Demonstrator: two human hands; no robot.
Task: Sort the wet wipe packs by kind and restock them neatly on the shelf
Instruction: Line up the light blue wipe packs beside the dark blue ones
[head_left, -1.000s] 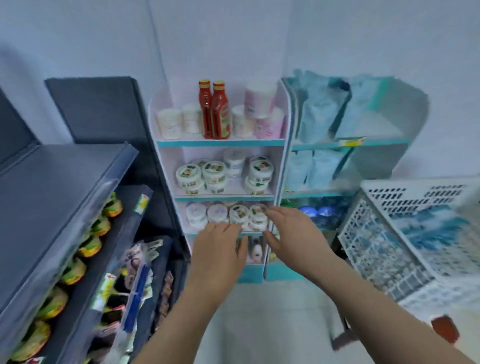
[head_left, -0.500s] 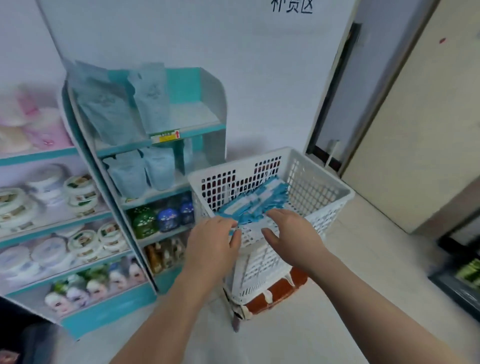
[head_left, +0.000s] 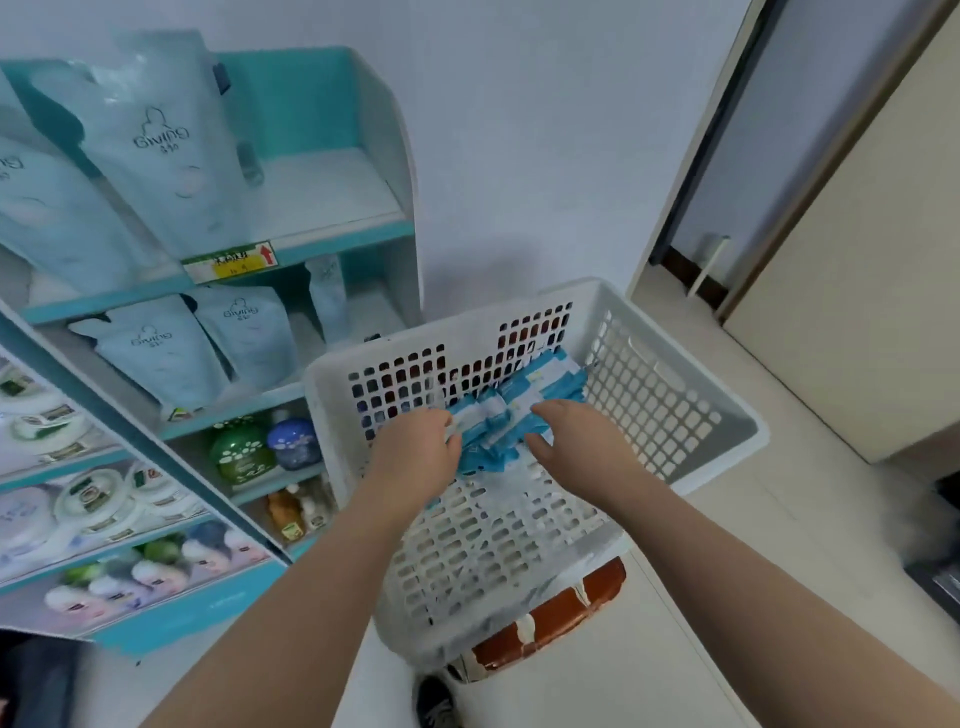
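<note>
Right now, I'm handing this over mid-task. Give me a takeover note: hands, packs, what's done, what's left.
Left hand: on the left end of the wet wipe packs; grip unclear.
Right hand: touches the pile's right side; grip unclear.
Packs: one blue-white pile inside the white basket, beside the teal shelf.
Done: none visible on the shelf.
Left: lift out, sort by kind, restock neatly.

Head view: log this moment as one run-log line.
stage: pickup | wet wipe packs: piled in white basket | left hand: on packs, grip unclear | right hand: open, touching packs
</note>
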